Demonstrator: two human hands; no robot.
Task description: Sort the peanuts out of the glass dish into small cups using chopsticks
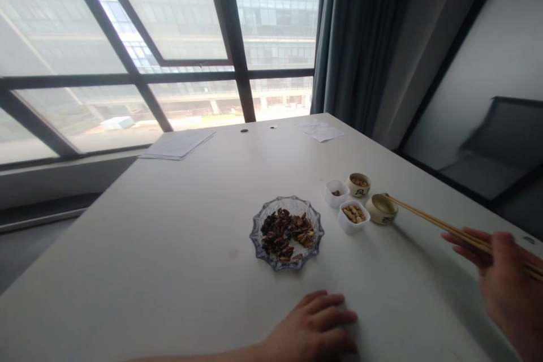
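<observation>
My right hand (504, 271) grips a pair of chopsticks (441, 223), whose tips reach the rim of a small ceramic cup (382, 216). I cannot make out anything between the tips. Behind that cup stands a similar cup (360, 191) with nuts in it. To their left are a white plastic cup (355, 227) of peanuts and another white plastic cup (333, 199) with a few dark pieces. A scalloped glass bowl (259, 254) holds many brown, elongated nut-like pieces (282, 232). Near its front, my left hand (314, 325) lies on the table, fingers apart, holding nothing.
All this stands on a white table (178, 249). A stack of paper (178, 144) lies at its far left, and loose sheets (320, 130) at the far right. Beyond are windows (169, 11), a dark curtain (356, 39) and a chair (509, 130) on the right.
</observation>
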